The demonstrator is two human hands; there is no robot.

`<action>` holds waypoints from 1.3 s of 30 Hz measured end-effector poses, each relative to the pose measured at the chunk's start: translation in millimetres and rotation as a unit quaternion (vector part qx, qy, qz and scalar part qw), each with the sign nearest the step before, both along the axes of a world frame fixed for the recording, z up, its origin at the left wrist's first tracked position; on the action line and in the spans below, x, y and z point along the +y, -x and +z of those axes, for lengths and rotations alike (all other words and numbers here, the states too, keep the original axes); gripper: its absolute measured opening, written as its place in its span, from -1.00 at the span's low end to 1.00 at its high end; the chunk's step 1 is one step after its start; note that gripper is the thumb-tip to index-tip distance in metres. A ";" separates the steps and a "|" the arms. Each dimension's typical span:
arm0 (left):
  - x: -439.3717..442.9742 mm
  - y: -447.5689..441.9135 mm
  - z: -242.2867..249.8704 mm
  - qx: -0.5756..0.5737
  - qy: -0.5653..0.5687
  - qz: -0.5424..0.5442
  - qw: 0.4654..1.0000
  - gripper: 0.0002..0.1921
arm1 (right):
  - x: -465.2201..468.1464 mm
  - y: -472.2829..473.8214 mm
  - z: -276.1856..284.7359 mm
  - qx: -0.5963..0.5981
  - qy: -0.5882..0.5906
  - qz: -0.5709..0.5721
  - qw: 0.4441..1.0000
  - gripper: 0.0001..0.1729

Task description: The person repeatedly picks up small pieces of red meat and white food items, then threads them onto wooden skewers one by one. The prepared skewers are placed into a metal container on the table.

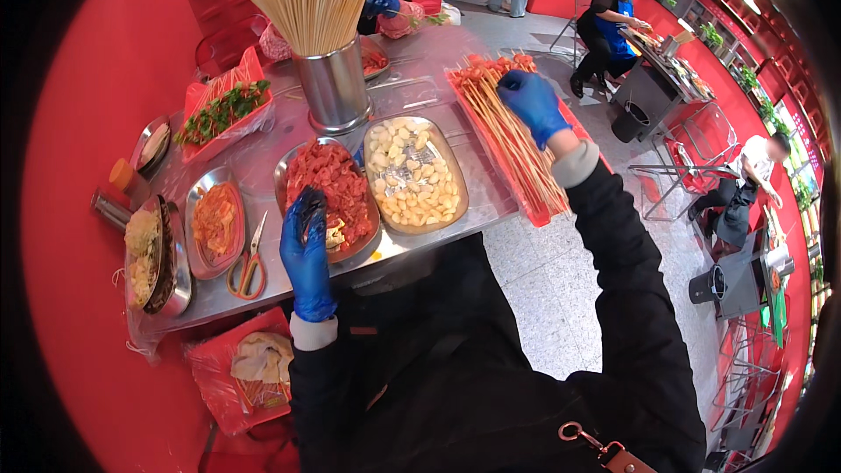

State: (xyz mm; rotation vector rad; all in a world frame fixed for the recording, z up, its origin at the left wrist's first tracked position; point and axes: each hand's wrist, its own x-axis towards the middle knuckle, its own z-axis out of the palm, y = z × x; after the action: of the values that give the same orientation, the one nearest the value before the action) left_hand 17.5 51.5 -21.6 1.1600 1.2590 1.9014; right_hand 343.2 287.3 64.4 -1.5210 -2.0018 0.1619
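Note:
My left hand [305, 253], in a blue glove, is at the near left edge of a metal tray of raw red meat pieces [332, 177]. Its fingers curl together, and whether anything is between them is hidden. Beside that tray stands a metal tray of peeled garlic cloves [420, 200]. My right hand [533, 105], also blue-gloved, is over a long red tray [540, 218] of bamboo skewers [509, 144]. Meat shows on the skewers' far ends [489, 67]. The right fingertips are bent down among the sticks; I cannot tell if they grip one.
A metal canister [335, 92] of bare bamboo skewers [312, 0] stands at the back. Scissors [250, 269], a dish of orange-red food [215, 220] and a red tray of green-leaf skewers [227, 115] lie leftward. Across the table, another person's blue-gloved hand [381, 3] shows. Others sit rightward.

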 end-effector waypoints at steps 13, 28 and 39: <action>-7.5 5.1 1.3 -0.009 0.049 0.014 0.999 -0.72 | 91.1 -56.4 -54.1 -0.161 -0.118 -0.168 0.965 -0.81; -6.5 6.9 -7.4 -0.034 0.028 -0.016 0.999 -0.73 | -101.4 29.6 -13.2 -0.057 -0.002 0.173 0.983 -0.77; -30.8 17.1 1.9 -0.035 0.014 -0.008 0.999 -0.70 | -104.7 95.1 -77.1 -0.152 -0.083 0.164 0.971 -0.72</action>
State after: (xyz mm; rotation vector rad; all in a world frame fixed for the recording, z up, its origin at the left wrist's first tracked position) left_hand 0.4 20.7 -19.7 1.0761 1.2303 1.8900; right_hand 248.1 182.6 -12.7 -1.1560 -2.4356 -0.1136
